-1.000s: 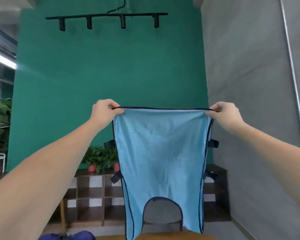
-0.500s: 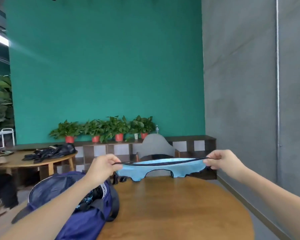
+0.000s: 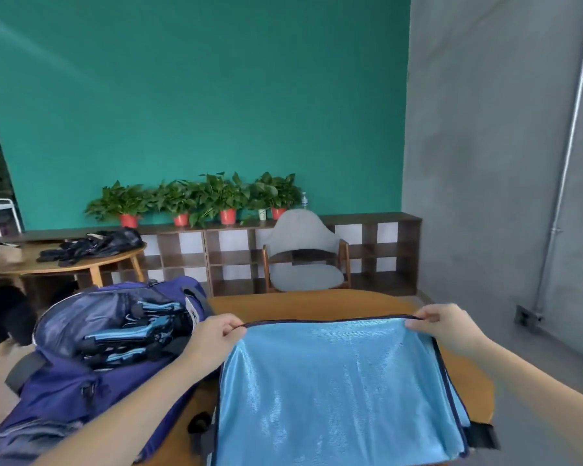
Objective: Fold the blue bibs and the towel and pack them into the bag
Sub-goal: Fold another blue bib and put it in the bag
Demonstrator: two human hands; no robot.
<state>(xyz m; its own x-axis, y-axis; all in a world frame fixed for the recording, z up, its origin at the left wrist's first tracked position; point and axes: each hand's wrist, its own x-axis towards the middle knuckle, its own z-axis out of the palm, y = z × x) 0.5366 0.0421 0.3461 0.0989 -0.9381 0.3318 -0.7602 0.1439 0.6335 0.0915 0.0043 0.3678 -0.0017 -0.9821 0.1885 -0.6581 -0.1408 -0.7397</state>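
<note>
1. The left hand (image 3: 216, 334) is curled, thumb and fingers pinching the far left corner of a blue bib (image 3: 334, 391) at its dark hem.
2. The right hand (image 3: 443, 326) is curled the same way and pinches the far right corner of the same hem.
3. Between the two hands the hem runs nearly straight and taut, slightly above the table (image 3: 317, 304).
4. From that edge the bib slopes down toward the person and spreads over the near part of the table; its right side shows stacked layers with dark trim.
5. Dark straps stick out from the bib at the lower left and lower right.
6. The bag (image 3: 64, 388), dark blue, sits on the table to the left of the bib, touching the left forearm, with its top open.
7. Inside the bag lie folded blue pieces (image 3: 132, 334) with dark edging, stacked together.
8. Beyond the table stands a grey chair (image 3: 303, 250), with a low shelf (image 3: 216, 253) and potted plants (image 3: 196, 200) against a green wall.
9. A second table (image 3: 64, 264) at far left carries dark items.
</note>
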